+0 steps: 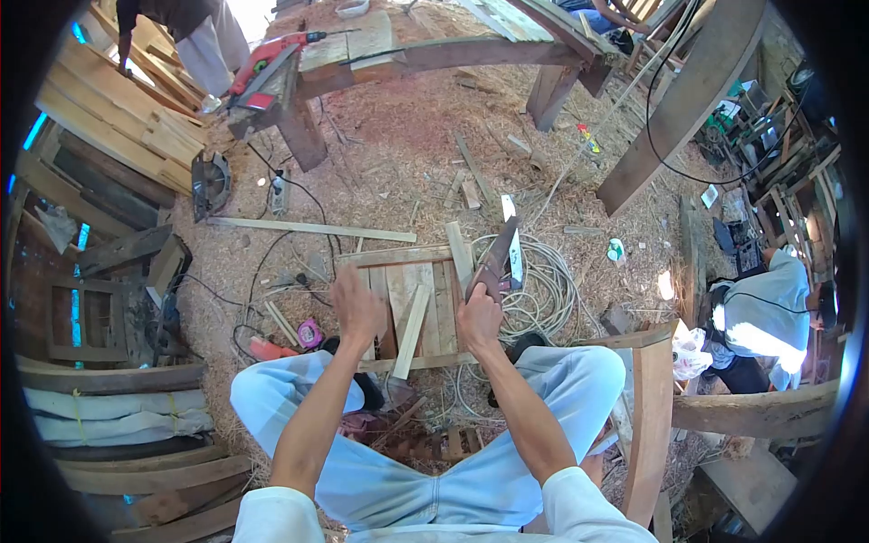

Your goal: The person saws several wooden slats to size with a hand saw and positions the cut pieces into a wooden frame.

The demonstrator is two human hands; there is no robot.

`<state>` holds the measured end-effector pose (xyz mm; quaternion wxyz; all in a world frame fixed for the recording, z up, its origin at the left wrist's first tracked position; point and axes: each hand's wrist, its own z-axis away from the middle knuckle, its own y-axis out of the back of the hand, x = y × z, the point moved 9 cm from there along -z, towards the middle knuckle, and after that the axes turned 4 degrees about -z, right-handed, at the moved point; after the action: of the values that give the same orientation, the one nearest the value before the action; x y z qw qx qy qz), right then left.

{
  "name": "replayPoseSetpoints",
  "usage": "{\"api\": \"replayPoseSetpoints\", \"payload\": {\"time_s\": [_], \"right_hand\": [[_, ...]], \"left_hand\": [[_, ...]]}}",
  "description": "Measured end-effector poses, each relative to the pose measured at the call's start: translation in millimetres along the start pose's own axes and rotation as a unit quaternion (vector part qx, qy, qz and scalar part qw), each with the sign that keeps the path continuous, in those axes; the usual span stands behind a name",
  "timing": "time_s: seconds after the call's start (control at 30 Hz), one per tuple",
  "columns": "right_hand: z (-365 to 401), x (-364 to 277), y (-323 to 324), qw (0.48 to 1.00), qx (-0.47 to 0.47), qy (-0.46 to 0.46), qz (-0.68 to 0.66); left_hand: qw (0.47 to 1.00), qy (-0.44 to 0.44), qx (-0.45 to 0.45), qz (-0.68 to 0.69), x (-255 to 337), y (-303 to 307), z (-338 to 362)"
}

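My right hand (480, 319) is closed round the handle of a hand saw (498, 255), whose dark blade points up and away from me. My left hand (358, 309) is raised over the left side of a small slatted wooden frame (421, 294), and its fingers are blurred. A loose pale strip (412, 331) lies slanted across the slats between my hands. Another short piece of wood (459, 253) rests at the frame's far right corner, beside the saw.
A coiled pale hose (548, 290) lies right of the frame. A pink tape measure (310, 333) is at the left. A red drill (262, 61) rests on a bench (299, 127). A person (765, 308) sits at right; another person (204, 41) stands at back left.
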<state>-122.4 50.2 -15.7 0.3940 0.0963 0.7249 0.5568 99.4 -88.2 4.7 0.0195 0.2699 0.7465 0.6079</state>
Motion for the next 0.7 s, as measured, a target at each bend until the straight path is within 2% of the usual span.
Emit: {"api": "replayPoseSetpoints", "payload": {"time_s": [0.03,0.1,0.13,0.2,0.3,0.4,0.5,0.53,0.6,0.63,0.7], "right_hand": [[-4.4,-2.3,-1.2,1.000,-0.013,-0.003,-0.002],[-6.8,-3.8,-1.9,0.999,-0.034,-0.007,-0.003],[-8.5,-0.2,-1.1,0.998,-0.041,-0.027,-0.038],[-7.2,6.8,-2.3,0.995,-0.057,-0.046,-0.065],[-7.1,15.2,-2.5,0.993,-0.061,-0.048,-0.094],[-6.0,14.5,1.3,0.990,-0.075,-0.033,-0.111],[-13.6,18.4,31.9,0.990,-0.001,-0.058,-0.128],[-13.5,10.4,46.1,0.991,-0.006,-0.055,-0.125],[-12.7,7.3,77.5,0.954,0.041,-0.092,-0.282],[-8.3,14.8,73.1,0.933,0.040,-0.114,-0.339],[0.1,13.3,78.0,0.939,0.031,-0.094,-0.330]], "left_hand": [[0.999,-0.046,-0.015,0.015,34.7,6.1,-16.5],[0.985,-0.090,-0.070,0.128,77.8,-24.8,-44.4],[0.985,-0.086,-0.071,0.130,88.5,-40.4,-55.5],[0.976,-0.175,-0.043,0.118,118.5,-59.4,-63.6],[0.960,-0.190,-0.100,0.182,122.0,-88.9,-72.6],[0.951,-0.156,-0.162,0.211,121.8,-88.1,-73.9],[0.952,-0.121,-0.185,0.211,122.0,-84.5,-75.7],[0.952,-0.116,-0.185,0.213,118.5,-86.0,-75.1],[0.951,-0.122,-0.180,0.222,120.7,-88.3,-74.7],[0.949,-0.120,-0.183,0.227,121.1,-89.4,-73.6],[0.951,-0.133,-0.157,0.229,120.2,-85.4,-74.6]]}}
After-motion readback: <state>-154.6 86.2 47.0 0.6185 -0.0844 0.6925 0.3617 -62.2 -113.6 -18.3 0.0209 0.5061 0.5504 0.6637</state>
